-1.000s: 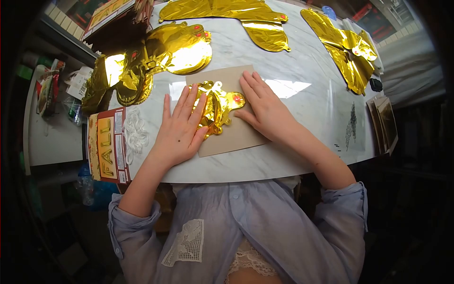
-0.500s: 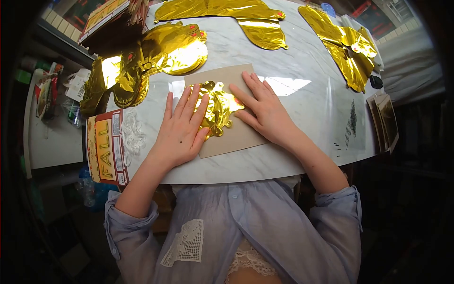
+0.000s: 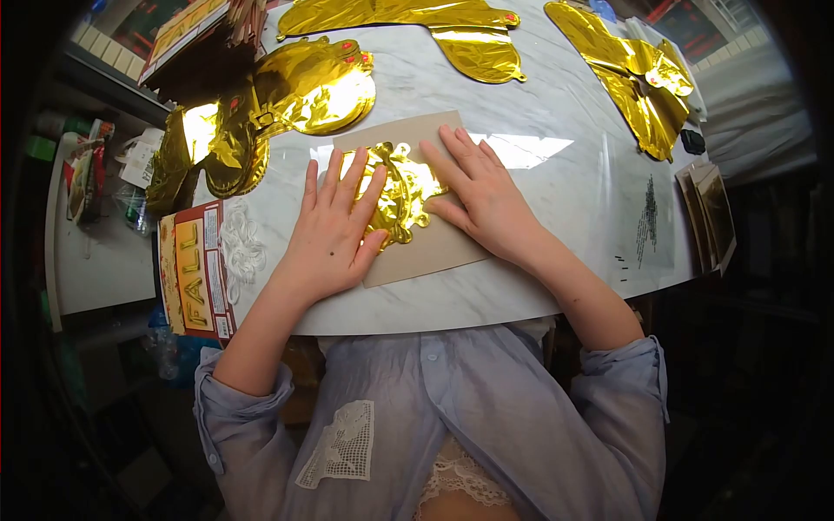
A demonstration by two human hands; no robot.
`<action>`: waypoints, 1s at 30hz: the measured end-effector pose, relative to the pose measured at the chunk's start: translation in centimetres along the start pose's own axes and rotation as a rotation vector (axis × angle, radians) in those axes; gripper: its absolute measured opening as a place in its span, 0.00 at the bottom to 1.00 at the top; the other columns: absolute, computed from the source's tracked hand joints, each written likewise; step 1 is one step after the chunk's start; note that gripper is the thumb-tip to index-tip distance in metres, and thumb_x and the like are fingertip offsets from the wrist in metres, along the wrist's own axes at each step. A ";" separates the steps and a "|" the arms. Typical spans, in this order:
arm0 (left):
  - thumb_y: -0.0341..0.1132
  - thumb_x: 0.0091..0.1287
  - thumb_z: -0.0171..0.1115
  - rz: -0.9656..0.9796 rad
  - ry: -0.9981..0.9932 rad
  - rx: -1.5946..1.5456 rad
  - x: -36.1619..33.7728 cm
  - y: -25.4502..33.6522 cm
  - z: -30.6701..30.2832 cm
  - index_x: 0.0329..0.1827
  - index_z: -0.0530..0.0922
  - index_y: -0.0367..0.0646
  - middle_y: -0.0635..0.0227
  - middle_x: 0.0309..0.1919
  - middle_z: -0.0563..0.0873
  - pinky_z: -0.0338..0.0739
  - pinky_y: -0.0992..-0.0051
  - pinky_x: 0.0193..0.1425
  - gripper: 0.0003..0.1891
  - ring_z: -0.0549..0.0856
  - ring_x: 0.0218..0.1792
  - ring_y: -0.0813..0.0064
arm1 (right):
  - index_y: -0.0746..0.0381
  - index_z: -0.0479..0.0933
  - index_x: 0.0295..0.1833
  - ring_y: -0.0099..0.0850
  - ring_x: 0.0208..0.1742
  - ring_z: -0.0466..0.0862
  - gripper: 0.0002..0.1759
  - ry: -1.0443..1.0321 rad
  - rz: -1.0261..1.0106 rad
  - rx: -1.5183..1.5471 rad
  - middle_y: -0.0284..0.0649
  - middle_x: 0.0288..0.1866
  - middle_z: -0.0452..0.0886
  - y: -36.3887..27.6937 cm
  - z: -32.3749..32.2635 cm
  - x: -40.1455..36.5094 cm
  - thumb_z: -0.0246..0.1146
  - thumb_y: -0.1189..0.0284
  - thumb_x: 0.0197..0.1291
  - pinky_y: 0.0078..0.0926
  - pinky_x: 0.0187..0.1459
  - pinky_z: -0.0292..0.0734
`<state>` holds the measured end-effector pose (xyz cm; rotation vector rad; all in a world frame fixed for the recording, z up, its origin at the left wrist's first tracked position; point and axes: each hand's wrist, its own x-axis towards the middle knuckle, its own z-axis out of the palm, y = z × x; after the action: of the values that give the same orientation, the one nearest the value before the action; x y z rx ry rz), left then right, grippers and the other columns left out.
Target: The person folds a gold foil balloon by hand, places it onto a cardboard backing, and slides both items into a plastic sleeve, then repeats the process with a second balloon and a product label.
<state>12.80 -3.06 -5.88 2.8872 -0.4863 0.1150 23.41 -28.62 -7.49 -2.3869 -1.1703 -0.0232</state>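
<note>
A folded gold foil balloon (image 3: 398, 187) lies on a sheet of grey-brown cardboard (image 3: 434, 247) in front of me. My left hand (image 3: 330, 226) rests flat with its fingers spread, covering the balloon's left side and the cardboard's left edge. From the other side, my right hand (image 3: 478, 191) lies palm down with fingers apart. Its index finger and thumb reach the balloon's right edge, and its other fingers stretch over the cardboard. Part of the foil is hidden beneath both hands.
Flat gold foil balloons (image 3: 321, 87) lie at the back left, with another balloon (image 3: 478, 52) at the back and one (image 3: 651, 95) at the right. A FALL package (image 3: 195, 273), white string (image 3: 241, 243), a clear printed bag (image 3: 647, 230) and brown packages (image 3: 705, 217) surround the work area.
The camera view has shifted slightly. Both hands remain spread over the balloon and cardboard, with hardly any movement relative to them.
</note>
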 end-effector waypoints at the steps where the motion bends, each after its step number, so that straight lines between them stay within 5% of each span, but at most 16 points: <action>1: 0.48 0.77 0.60 0.001 0.000 -0.001 0.0 0.0 -0.1 0.88 0.64 0.41 0.43 0.88 0.59 0.39 0.34 0.90 0.39 0.53 0.89 0.38 | 0.55 0.60 0.90 0.56 0.90 0.59 0.45 0.007 0.011 0.022 0.55 0.90 0.59 0.0 0.1 0.1 0.70 0.57 0.74 0.57 0.87 0.55; 5: 0.50 0.77 0.59 -0.021 -0.019 0.016 -0.2 0.0 -0.2 0.89 0.64 0.44 0.47 0.89 0.59 0.38 0.30 0.88 0.39 0.53 0.89 0.38 | 0.70 0.45 0.91 0.55 0.91 0.58 0.60 -0.004 0.016 0.043 0.59 0.90 0.57 -0.2 -0.3 -0.4 0.72 0.52 0.70 0.54 0.87 0.55; 12: 0.51 0.78 0.58 -0.010 -0.003 0.013 -0.5 -0.4 0.6 0.90 0.62 0.45 0.48 0.90 0.56 0.38 0.29 0.88 0.40 0.51 0.90 0.39 | 0.71 0.43 0.91 0.54 0.91 0.57 0.63 -0.072 0.096 -0.002 0.61 0.90 0.58 -2.0 -2.7 -5.5 0.73 0.50 0.69 0.53 0.88 0.54; 17: 0.50 0.78 0.58 -0.007 0.004 0.016 -0.6 -0.6 0.8 0.90 0.61 0.45 0.48 0.90 0.56 0.38 0.29 0.88 0.40 0.51 0.90 0.40 | 0.63 0.48 0.92 0.52 0.93 0.54 0.59 -0.310 0.256 0.018 0.53 0.92 0.57 -0.1 -8.6 -9.2 0.77 0.63 0.66 0.52 0.89 0.51; 20: 0.50 0.78 0.58 0.002 0.009 0.013 -0.7 -0.6 0.9 0.90 0.61 0.45 0.49 0.90 0.56 0.39 0.30 0.88 0.40 0.51 0.90 0.40 | 0.60 0.57 0.90 0.53 0.92 0.55 0.51 -0.185 0.208 -0.101 0.50 0.91 0.60 2.1 -9.9 -9.6 0.74 0.76 0.64 0.53 0.90 0.51; 23: 0.50 0.77 0.60 -0.002 0.030 0.001 -0.6 -0.5 0.7 0.90 0.62 0.46 0.49 0.90 0.57 0.40 0.30 0.88 0.40 0.53 0.90 0.41 | 0.61 0.64 0.86 0.52 0.91 0.58 0.45 -0.115 0.022 -0.125 0.49 0.90 0.63 -1.3 -8.3 -7.0 0.73 0.76 0.65 0.53 0.89 0.54; 27: 0.49 0.75 0.63 -0.027 0.025 -0.046 -0.3 -0.3 -0.3 0.88 0.66 0.49 0.49 0.88 0.60 0.43 0.32 0.88 0.39 0.56 0.88 0.43 | 0.63 0.71 0.80 0.51 0.87 0.66 0.40 -0.035 -0.182 0.115 0.51 0.85 0.69 -8.1 -2.4 -4.5 0.75 0.62 0.67 0.54 0.86 0.60; 30: 0.48 0.74 0.64 -0.039 0.048 -0.061 -0.3 0.0 -1.0 0.87 0.69 0.50 0.47 0.87 0.62 0.49 0.37 0.86 0.38 0.61 0.86 0.45 | 0.65 0.72 0.78 0.49 0.83 0.71 0.45 0.028 -0.122 0.071 0.51 0.80 0.73 -9.3 0.9 -3.8 0.77 0.52 0.63 0.54 0.84 0.63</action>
<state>12.45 -2.73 -4.96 2.8257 -0.4176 0.1609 13.81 -26.22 -5.34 -2.2441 -1.2811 -0.0549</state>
